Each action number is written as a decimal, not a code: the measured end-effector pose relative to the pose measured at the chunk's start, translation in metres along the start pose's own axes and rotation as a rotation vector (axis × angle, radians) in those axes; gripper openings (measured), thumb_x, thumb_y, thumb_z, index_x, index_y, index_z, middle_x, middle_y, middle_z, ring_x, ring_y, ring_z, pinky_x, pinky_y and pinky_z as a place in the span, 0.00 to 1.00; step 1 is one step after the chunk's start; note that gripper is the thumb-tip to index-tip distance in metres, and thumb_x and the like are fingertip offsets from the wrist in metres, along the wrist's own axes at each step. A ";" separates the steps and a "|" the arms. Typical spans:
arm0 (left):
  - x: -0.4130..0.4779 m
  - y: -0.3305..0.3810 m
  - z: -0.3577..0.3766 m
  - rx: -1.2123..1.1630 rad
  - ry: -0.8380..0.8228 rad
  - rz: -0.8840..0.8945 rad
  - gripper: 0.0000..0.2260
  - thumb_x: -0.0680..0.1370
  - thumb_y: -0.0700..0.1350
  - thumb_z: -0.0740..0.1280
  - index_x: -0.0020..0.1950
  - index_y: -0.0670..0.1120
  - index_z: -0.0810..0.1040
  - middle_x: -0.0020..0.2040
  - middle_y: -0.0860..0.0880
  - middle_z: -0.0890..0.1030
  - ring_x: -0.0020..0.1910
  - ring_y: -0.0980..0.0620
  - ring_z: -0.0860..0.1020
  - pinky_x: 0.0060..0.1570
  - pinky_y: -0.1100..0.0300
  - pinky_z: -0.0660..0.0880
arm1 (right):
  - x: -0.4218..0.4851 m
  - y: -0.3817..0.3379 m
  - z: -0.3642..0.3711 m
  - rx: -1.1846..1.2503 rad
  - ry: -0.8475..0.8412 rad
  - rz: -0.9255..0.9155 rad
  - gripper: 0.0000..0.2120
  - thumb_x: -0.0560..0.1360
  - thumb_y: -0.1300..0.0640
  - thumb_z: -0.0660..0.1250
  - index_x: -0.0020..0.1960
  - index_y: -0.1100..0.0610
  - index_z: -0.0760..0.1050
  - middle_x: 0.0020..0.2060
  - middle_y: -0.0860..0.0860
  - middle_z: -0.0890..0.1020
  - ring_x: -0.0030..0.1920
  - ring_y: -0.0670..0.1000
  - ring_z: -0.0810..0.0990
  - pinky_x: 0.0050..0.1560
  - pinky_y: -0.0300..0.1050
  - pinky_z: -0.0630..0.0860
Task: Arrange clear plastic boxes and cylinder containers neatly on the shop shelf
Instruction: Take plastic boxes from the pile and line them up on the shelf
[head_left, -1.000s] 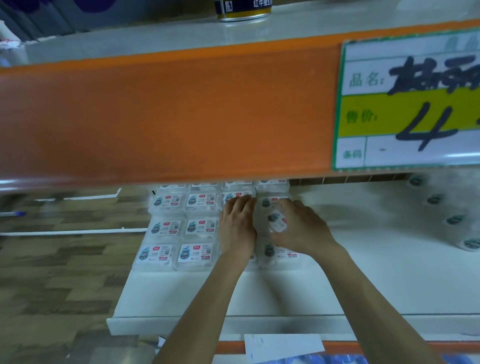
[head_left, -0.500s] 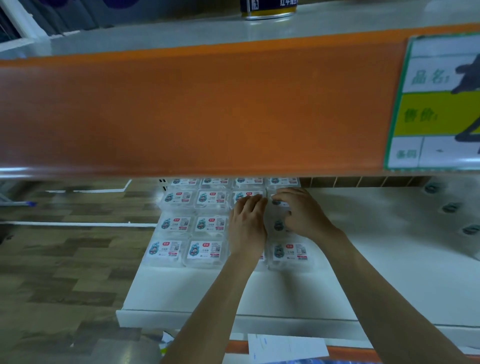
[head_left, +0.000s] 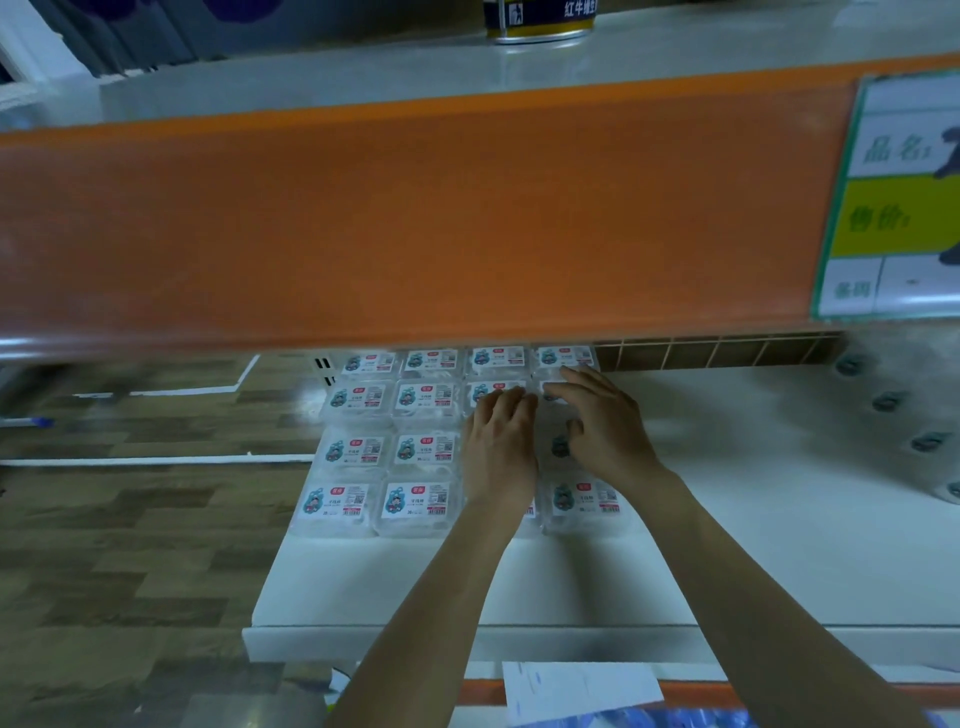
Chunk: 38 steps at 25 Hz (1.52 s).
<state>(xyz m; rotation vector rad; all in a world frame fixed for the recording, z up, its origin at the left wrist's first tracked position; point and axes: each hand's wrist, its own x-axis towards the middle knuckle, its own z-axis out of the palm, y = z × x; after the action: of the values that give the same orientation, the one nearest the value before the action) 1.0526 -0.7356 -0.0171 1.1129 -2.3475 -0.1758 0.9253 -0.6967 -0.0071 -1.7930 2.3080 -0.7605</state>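
Landmark: orange rail (head_left: 415, 228) of the upper shelf; all places are given off it.
Boxes: clear plastic boxes (head_left: 421, 452) in a 4-col grid on the white shelf (head_left: 727, 545), directly below the rail's middle. Back row sits partly under the rail. Labels up, sides touching or nearly so.
L hand: left hand (head_left: 498, 447) lies flat on the 3rd col, fingers straight & together, holding nothing.
R hand: right hand (head_left: 608, 431) just beside it, fingers spread & near straight over the 4th-col boxes, thumb out toward the L hand. It's pressing, no real grip that I can see.
Step (my read): squaring the right-most col against its neighbours.
Cylinders: cylinder containers (head_left: 930, 441), blurred, below the rail's right end, well apart from the grid. Not lined up yet, I'd say.
Handling: boxes look light, stiff, thin-walled & smooth. They'd prob slide easily & skid if shoved, and a hard squeeze may flex the lid.
Where to hold: I'd take opp. side walls, thumb vs fingers, or push flat on the near edge.
Risk: one push may shift the whole col.
Other: price tag (head_left: 904, 208) on the rail's right end; can (head_left: 537, 21) above the rail.
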 end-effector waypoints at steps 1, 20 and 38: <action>-0.001 0.000 -0.002 -0.005 -0.023 0.011 0.20 0.68 0.33 0.60 0.58 0.41 0.79 0.57 0.44 0.80 0.57 0.40 0.77 0.51 0.49 0.75 | -0.005 -0.001 -0.001 0.015 0.024 0.010 0.27 0.68 0.70 0.61 0.65 0.52 0.72 0.69 0.49 0.70 0.72 0.51 0.61 0.69 0.54 0.62; -0.032 0.223 0.060 -0.206 -0.107 0.438 0.13 0.68 0.40 0.73 0.52 0.46 0.81 0.46 0.49 0.82 0.46 0.46 0.79 0.46 0.58 0.76 | -0.182 0.127 -0.108 0.004 0.382 0.440 0.25 0.70 0.67 0.68 0.66 0.60 0.71 0.65 0.55 0.74 0.67 0.56 0.69 0.66 0.44 0.63; -0.112 0.554 0.189 -0.450 -0.366 0.791 0.11 0.73 0.46 0.63 0.52 0.47 0.80 0.47 0.46 0.82 0.48 0.43 0.77 0.50 0.52 0.73 | -0.390 0.344 -0.244 -0.076 0.627 0.857 0.24 0.67 0.69 0.67 0.62 0.59 0.74 0.59 0.55 0.79 0.59 0.59 0.75 0.60 0.51 0.69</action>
<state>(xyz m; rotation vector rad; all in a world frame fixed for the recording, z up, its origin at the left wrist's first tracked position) 0.6360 -0.3101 -0.0395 -0.1002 -2.6782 -0.6076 0.6424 -0.1971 -0.0327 -0.4222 3.1003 -1.1422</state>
